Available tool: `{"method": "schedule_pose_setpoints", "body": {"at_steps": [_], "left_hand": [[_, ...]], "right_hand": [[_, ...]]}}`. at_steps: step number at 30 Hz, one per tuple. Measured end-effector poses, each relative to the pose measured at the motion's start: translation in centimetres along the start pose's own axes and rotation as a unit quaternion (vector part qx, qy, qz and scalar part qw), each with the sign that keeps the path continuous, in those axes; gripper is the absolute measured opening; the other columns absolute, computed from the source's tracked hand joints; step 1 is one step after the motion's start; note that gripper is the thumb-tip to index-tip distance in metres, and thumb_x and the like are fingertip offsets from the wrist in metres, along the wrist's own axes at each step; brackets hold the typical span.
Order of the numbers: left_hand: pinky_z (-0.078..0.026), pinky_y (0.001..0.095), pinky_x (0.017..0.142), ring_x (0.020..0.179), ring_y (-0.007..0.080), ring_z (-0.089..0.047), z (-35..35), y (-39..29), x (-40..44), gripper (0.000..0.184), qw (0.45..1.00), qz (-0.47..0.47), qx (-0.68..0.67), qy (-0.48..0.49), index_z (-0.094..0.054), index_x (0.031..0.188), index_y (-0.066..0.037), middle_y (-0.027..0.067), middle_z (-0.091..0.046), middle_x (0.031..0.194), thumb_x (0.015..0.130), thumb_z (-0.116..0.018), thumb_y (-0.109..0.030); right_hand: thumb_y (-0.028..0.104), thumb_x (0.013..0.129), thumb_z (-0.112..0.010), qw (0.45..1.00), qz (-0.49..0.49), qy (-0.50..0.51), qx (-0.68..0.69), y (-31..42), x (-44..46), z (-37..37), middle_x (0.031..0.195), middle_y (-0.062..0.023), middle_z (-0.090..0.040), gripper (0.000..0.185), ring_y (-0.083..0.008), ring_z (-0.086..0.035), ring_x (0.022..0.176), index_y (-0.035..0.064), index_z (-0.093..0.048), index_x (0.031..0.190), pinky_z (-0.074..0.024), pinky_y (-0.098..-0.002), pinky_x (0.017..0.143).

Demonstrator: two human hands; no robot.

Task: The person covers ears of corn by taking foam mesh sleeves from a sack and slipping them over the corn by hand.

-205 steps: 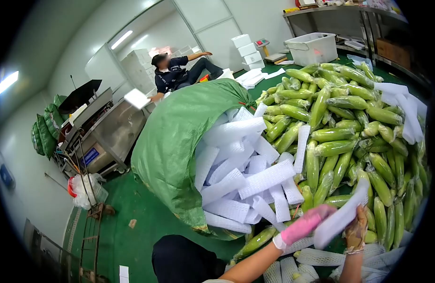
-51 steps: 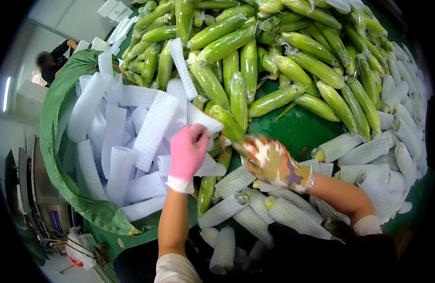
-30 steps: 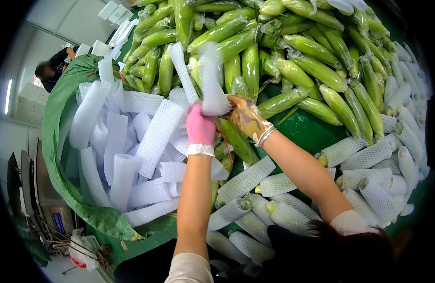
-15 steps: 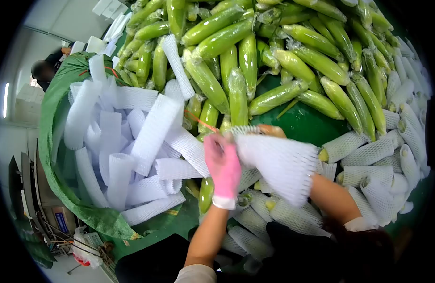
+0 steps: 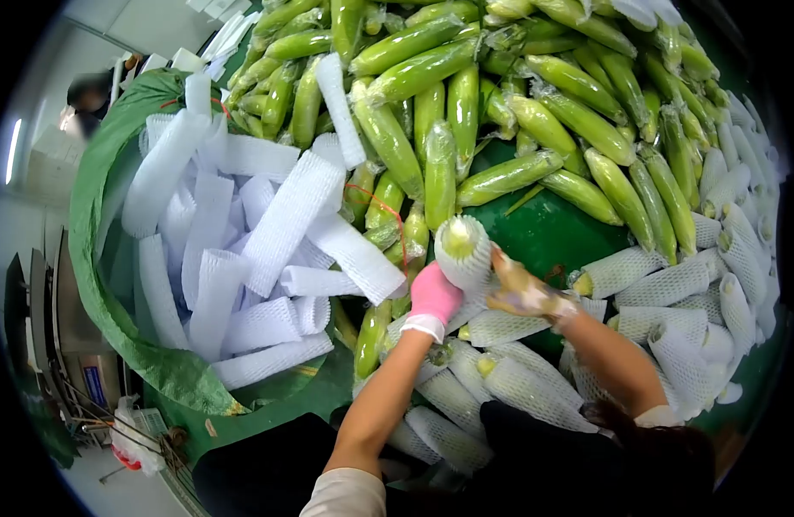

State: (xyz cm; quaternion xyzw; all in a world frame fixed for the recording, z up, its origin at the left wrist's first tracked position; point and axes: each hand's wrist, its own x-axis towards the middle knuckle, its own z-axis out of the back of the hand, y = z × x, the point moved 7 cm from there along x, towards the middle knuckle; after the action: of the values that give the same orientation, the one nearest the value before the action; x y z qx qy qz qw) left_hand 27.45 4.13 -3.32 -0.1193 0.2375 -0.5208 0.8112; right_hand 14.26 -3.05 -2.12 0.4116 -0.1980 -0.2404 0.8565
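My left hand (image 5: 436, 293), in a pink glove, is closed around an ear of corn in a white foam net sleeve (image 5: 463, 250). The ear stands nearly upright, its pale end showing at the top opening. My right hand (image 5: 526, 289), in a pale stained glove, is at the ear's right side with fingers stretched and apart; whether the fingertips touch the sleeve is unclear. Beyond my hands lies a heap of green corn ears in clear film (image 5: 440, 172). Netted ears (image 5: 526, 388) lie below and right of my hands.
A green sack (image 5: 91, 284) at left holds several loose white foam net sleeves (image 5: 285, 224). A red string (image 5: 401, 228) hangs near my left hand. The green table surface (image 5: 556, 220) shows between the heaps. Another person (image 5: 89, 99) is at the far left.
The loose foam sleeve between my hands now surrounds an ear of corn, held upright. My left hand has moved right and down; my right hand has come out from behind the sleeve.
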Motion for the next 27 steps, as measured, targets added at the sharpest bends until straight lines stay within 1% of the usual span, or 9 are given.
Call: {"method": "schedule_pose_setpoints", "body": {"at_steps": [3, 5, 10, 15, 18, 19, 21, 25, 27], "left_hand": [[-0.048, 0.0419, 0.081, 0.096, 0.0372, -0.058, 7.2, -6.7, -6.4, 0.025, 0.961, -0.185, -0.207, -0.012, -0.059, 0.104, -0.006, 0.0199, -0.062, 0.101, 0.083, -0.056, -0.021], [-0.048, 0.0421, 0.083, 0.095, 0.0367, -0.058, 9.0, -7.0, -9.2, 0.023, 0.948, -0.134, -0.174, 0.231, -0.059, 0.104, -0.01, 0.0221, -0.061, 0.1, 0.084, -0.053, -0.021], [-0.048, 0.0332, 0.062, 0.061, 0.0238, -0.058, 21.8, -0.3, -9.7, 0.036, 0.93, 0.103, -0.115, -0.333, -0.054, 0.105, 0.0, 0.0101, -0.059, 0.07, 0.082, -0.069, -0.024], [-0.049, 0.0337, 0.072, 0.079, 0.0234, -0.063, 16.0, 5.0, -5.4, 0.053, 0.927, 0.271, -0.003, -0.261, -0.044, 0.119, 0.004, 0.0139, -0.064, 0.09, 0.078, -0.069, -0.017], [-0.05, 0.0326, 0.069, 0.078, 0.0213, -0.064, 14.9, 2.7, -7.1, 0.047, 0.875, 0.132, -0.371, -0.283, -0.045, 0.119, 0.003, 0.0133, -0.065, 0.088, 0.078, -0.066, -0.008], [-0.05, 0.0302, 0.072, 0.082, 0.0177, -0.063, 14.4, 1.1, -8.1, 0.046, 0.857, 0.114, -0.444, -0.236, -0.046, 0.119, 0.003, 0.0119, -0.065, 0.091, 0.077, -0.063, -0.004], [-0.048, 0.0272, 0.081, 0.088, 0.0143, -0.062, 13.9, -2.3, -10.1, 0.045, 0.83, 0.092, -0.537, -0.118, -0.048, 0.119, 0.002, 0.0106, -0.064, 0.1, 0.076, -0.06, 0.001], [-0.046, 0.0259, 0.084, 0.092, 0.0135, -0.06, 13.5, -4.4, -9.4, 0.038, 0.756, 0.067, -0.65, -0.04, -0.052, 0.114, 0.004, 0.0081, -0.063, 0.101, 0.082, -0.062, -0.013], [-0.046, 0.0271, 0.084, 0.093, 0.0138, -0.058, 14.1, -3.5, -5.4, 0.035, 0.751, 0.023, -0.65, -0.113, -0.054, 0.115, 0.004, 0.0079, -0.062, 0.102, 0.089, -0.054, -0.02]], "right_hand": [[0.028, 0.062, -0.075, 0.969, 0.004, 0.163, 0.185, 9.2, -1.4, 5.6, 0.122, -0.0164, -0.047, 0.083, -0.0316, -0.048, 0.112, 0.003, -0.039, 0.133, -0.04, -0.0393, 0.097], [0.031, 0.063, -0.076, 0.947, 0.025, 0.312, 0.075, 12.7, -4.9, 4.6, 0.123, -0.0129, -0.047, 0.078, -0.0279, -0.05, 0.111, 0.0052, -0.043, 0.129, -0.0405, -0.0384, 0.095], [0.034, 0.074, -0.066, 0.862, 0.132, 0.489, 0.008, 15.9, -13.1, -2.8, 0.118, -0.011, -0.051, 0.052, -0.0265, -0.051, 0.109, 0.0087, -0.051, 0.117, -0.0406, -0.0368, 0.092], [0.025, 0.087, -0.055, 0.715, 0.168, 0.64, 0.225, 17.9, -8.7, -5.1, 0.11, -0.0095, -0.059, 0.033, -0.0235, -0.059, 0.093, 0.0058, -0.052, 0.114, -0.0479, -0.0363, 0.078], [0.028, 0.089, -0.06, 0.844, -0.08, 0.299, 0.438, 13.5, 2.5, 0.0, 0.114, -0.0108, -0.057, 0.043, -0.0219, -0.056, 0.098, 0.0011, -0.047, 0.12, -0.0493, -0.0322, 0.08], [0.031, 0.089, -0.061, 0.978, -0.018, 0.146, 0.148, 12.8, 5.9, 3.3, 0.118, -0.0159, -0.054, 0.051, -0.0241, -0.054, 0.105, -0.0021, -0.045, 0.124, -0.0483, -0.031, 0.085], [0.032, 0.087, -0.066, 0.972, -0.013, 0.044, 0.23, 8.6, 8.9, 4.3, 0.133, -0.024, -0.044, 0.073, -0.0232, -0.049, 0.118, -0.0049, -0.03, 0.138, -0.0413, -0.0299, 0.097], [0.019, 0.084, -0.07, 0.879, -0.079, 0.129, 0.453, 8.8, 9.8, 3.9, 0.113, -0.0084, -0.057, 0.055, -0.0128, -0.056, 0.102, -0.0007, -0.041, 0.127, -0.0452, -0.026, 0.089], [0.016, 0.086, -0.067, 0.784, -0.038, -0.076, 0.615, 7.2, 10.3, 4.7, 0.099, -0.0023, -0.059, 0.039, -0.0096, -0.057, 0.091, 0.0043, -0.048, 0.117, -0.0481, -0.0247, 0.081]]}}
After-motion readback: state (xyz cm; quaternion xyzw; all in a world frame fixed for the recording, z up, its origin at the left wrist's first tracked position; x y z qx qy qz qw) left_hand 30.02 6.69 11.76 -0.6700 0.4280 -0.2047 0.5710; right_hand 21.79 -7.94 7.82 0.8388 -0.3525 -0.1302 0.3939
